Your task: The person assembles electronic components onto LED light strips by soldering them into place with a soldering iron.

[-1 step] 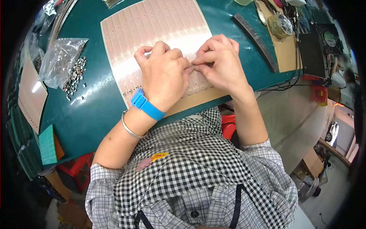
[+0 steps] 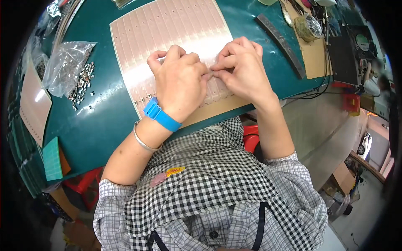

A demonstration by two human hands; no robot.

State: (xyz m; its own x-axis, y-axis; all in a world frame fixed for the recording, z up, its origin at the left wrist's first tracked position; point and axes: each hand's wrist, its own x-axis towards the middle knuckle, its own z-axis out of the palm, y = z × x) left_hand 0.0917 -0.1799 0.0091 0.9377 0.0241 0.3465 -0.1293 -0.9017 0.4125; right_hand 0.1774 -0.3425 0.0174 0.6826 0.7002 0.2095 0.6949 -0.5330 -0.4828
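A large pinkish sheet (image 2: 167, 23), divided into long narrow strips with small holes, lies on the green tabletop. Over its near part, my left hand (image 2: 180, 81) has its fingers curled, thumb and forefinger pinched toward the right hand. My right hand (image 2: 245, 71) meets it there, thumb and forefinger closed in a pinch. Whatever lies between the fingertips is too small and covered to make out. Along the near left edge of the sheet sit several tiny dark-and-silver pieces (image 2: 142, 101). A blue strap (image 2: 161, 116) and a silver bangle circle my left wrist.
Left of the sheet, small metal parts (image 2: 81, 88) spill beside a clear plastic bag (image 2: 63, 69). Another pinkish sheet (image 2: 33, 102) stands at the far left. A dark bar (image 2: 279, 45) lies to the right, near cardboard (image 2: 316, 58) bearing a tape roll (image 2: 307, 28) and cables.
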